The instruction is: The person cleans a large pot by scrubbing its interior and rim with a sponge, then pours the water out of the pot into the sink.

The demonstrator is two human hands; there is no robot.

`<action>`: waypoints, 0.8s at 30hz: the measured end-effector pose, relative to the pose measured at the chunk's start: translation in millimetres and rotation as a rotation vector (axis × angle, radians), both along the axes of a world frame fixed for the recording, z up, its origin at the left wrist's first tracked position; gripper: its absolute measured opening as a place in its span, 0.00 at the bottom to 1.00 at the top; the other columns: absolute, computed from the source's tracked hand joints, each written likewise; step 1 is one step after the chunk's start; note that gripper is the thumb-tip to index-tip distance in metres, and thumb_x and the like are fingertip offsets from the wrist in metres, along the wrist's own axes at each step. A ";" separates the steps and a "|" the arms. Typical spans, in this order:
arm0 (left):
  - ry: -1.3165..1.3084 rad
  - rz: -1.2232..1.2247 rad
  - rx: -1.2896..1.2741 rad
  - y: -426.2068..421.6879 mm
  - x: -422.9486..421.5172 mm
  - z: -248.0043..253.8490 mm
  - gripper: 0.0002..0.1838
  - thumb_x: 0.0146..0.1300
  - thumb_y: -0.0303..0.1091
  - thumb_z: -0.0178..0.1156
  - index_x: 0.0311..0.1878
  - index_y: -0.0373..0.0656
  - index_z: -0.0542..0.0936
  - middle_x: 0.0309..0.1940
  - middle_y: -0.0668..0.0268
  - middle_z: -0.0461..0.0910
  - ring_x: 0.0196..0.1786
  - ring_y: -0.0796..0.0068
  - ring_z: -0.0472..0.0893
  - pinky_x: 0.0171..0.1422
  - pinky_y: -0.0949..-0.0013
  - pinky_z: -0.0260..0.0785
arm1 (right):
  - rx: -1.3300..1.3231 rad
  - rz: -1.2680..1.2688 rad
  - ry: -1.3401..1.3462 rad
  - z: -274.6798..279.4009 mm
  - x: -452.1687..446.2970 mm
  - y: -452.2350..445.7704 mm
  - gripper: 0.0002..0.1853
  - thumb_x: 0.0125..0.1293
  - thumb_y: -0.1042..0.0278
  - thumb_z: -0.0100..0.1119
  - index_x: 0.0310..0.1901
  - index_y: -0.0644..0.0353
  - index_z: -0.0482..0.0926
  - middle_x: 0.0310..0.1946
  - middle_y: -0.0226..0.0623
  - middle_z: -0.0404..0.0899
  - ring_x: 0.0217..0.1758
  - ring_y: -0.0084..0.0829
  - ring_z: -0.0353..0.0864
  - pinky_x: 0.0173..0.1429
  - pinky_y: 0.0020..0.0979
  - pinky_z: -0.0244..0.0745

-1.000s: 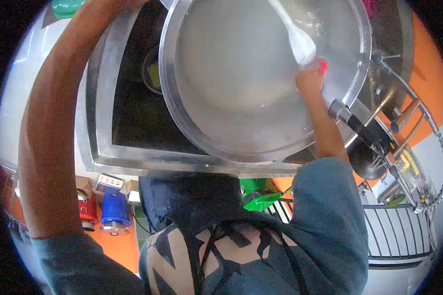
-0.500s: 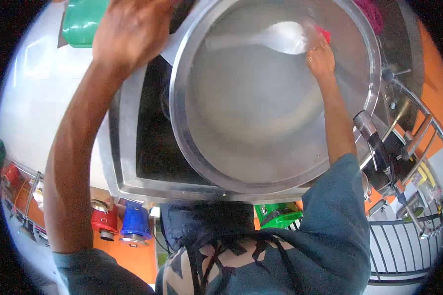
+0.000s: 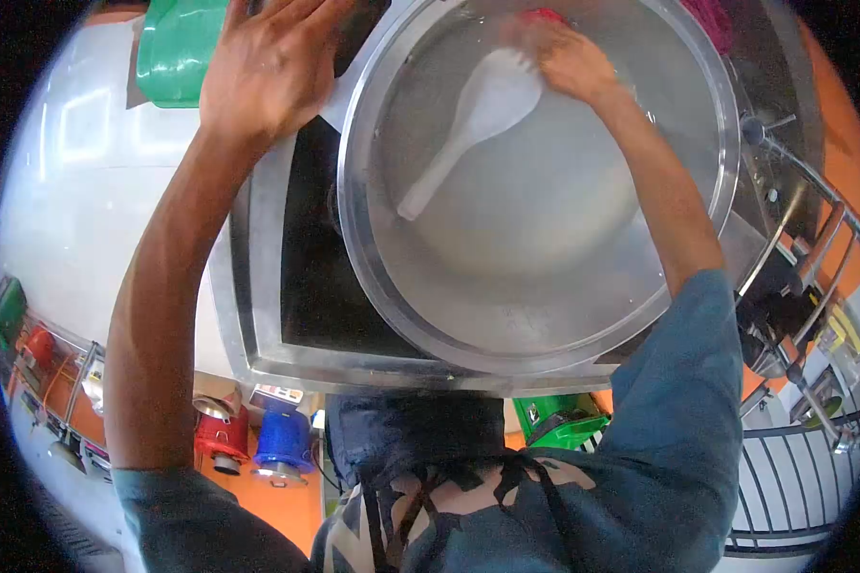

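Note:
A wide round metal basin (image 3: 506, 358) holds cloudy water. In it lies a white paddle-shaped spoon (image 3: 495, 94), its broad end up by my right hand and its handle slanting down to the left. My right hand (image 3: 575, 65) is over the far part of the basin, beside the spoon's broad end. Its fingers are blurred and closed around a small red thing (image 3: 540, 17), perhaps a scrubbing pad or cloth. My left hand (image 3: 272, 76) is outside the basin at the upper left, fingers stretched out and apart, nothing seen in it. Its fingertips reach the top edge of view.
A green plastic container (image 3: 174, 57) stands at the upper left on a white surface (image 3: 76, 220). A metal sink edge (image 3: 344, 368) runs under the basin. A metal tap-like pipe (image 3: 812, 177) is on the right. Purple mesh (image 3: 709, 21) lies by the basin's far right rim.
My right hand has moved left and slightly up with the red thing. The white spoon has swung so its handle points down-left. My left hand stays outside the basin.

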State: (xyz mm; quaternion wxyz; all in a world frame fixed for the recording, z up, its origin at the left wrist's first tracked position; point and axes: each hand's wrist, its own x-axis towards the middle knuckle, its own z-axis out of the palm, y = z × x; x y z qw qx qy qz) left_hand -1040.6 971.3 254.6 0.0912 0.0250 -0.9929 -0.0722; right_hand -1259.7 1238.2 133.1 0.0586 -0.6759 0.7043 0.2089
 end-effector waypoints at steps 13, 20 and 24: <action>0.000 -0.027 0.022 -1.6 3.2 5.9 0.24 0.62 0.30 0.50 0.64 0.40 0.70 0.65 0.56 0.72 0.70 0.57 0.67 0.75 0.46 0.50 | -0.597 -0.654 -0.075 -69.2 41.0 91.1 0.17 0.61 0.69 0.55 0.53 0.57 0.80 0.53 0.52 0.78 0.53 0.50 0.79 0.60 0.44 0.74; 0.029 -0.043 0.004 -3.5 1.8 4.1 0.23 0.63 0.31 0.51 0.63 0.40 0.71 0.62 0.55 0.74 0.69 0.56 0.69 0.73 0.45 0.52 | -0.918 -1.318 -0.344 -30.7 54.8 -7.3 0.15 0.67 0.65 0.51 0.48 0.64 0.80 0.48 0.50 0.81 0.49 0.52 0.79 0.54 0.44 0.74; 0.055 -0.040 0.037 -3.0 0.9 5.3 0.24 0.63 0.33 0.52 0.63 0.41 0.71 0.62 0.55 0.74 0.68 0.55 0.70 0.73 0.44 0.52 | -1.211 -1.486 -0.636 -26.6 62.7 -43.4 0.14 0.68 0.64 0.50 0.43 0.65 0.82 0.40 0.49 0.83 0.45 0.47 0.81 0.49 0.42 0.74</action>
